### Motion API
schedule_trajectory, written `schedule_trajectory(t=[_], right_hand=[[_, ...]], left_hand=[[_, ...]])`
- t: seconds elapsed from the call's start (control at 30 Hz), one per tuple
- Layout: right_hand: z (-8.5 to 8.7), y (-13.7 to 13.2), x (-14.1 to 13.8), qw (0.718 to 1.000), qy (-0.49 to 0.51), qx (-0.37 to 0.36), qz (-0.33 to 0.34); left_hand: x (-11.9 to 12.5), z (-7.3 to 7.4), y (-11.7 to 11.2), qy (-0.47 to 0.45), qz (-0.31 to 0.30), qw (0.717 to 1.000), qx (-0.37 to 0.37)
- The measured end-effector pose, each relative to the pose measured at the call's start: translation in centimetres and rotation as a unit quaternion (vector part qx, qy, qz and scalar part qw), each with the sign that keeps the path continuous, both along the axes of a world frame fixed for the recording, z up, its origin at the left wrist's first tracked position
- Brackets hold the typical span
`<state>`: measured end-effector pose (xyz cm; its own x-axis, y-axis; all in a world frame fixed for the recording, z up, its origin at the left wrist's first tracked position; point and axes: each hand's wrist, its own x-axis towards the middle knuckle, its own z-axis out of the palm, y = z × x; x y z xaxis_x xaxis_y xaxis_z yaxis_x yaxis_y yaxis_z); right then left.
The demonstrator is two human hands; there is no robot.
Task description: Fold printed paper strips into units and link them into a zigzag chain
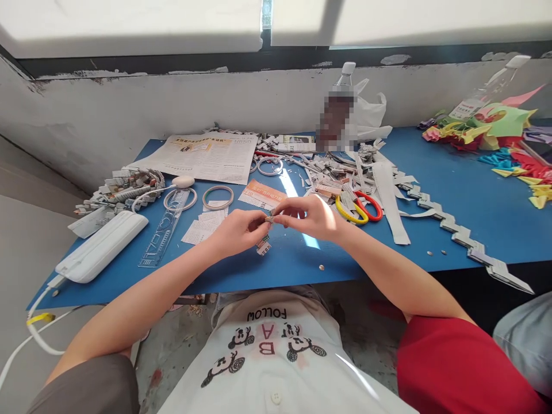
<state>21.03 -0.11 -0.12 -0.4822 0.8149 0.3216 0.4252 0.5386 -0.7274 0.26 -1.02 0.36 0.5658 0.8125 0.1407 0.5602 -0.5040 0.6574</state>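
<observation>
My left hand (238,231) and my right hand (311,216) meet above the blue table (474,201), both pinched on a small folded newspaper strip (264,245) that hangs down between them. The fingertips of both hands touch at the strip's top end. Scissors with one yellow and one red handle (359,208) lie just right of my right hand. An orange printed slip (262,194) lies just beyond my hands.
A folded paper chain (457,230) runs to the table's right edge. A newspaper (207,155), tape rings (218,197), a clear ruler (161,238), a white case (101,246) and a bottle (340,109) lie around. Coloured paper shapes (509,144) are far right.
</observation>
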Motion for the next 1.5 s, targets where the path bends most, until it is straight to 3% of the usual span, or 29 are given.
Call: schedule_trajectory(t=[0.23,0.5,0.87,1.17,1.5], right_hand=[[-0.1,0.1,0.2,0.999,-0.002,-0.023,0.03],[0.3,-0.3,-0.1,0.999,-0.008,-0.048,0.001],[-0.4,0.2,0.2,0.995,0.056,-0.064,0.045],[-1.0,0.2,-0.4,0.987,0.144,0.06,0.049],[-1.1,-0.5,-0.6,0.977,0.107,0.179,0.044]], left_hand=[[-0.1,0.7,-0.2,0.021,-0.026,0.999,-0.038],[-0.2,0.9,-0.1,0.046,-0.062,0.997,-0.028],[-0.4,0.6,0.0,0.045,-0.044,0.998,0.01],[-0.7,0.3,-0.1,0.003,-0.057,0.997,0.061],[-0.6,-1.2,0.1,0.023,-0.046,0.964,0.261]])
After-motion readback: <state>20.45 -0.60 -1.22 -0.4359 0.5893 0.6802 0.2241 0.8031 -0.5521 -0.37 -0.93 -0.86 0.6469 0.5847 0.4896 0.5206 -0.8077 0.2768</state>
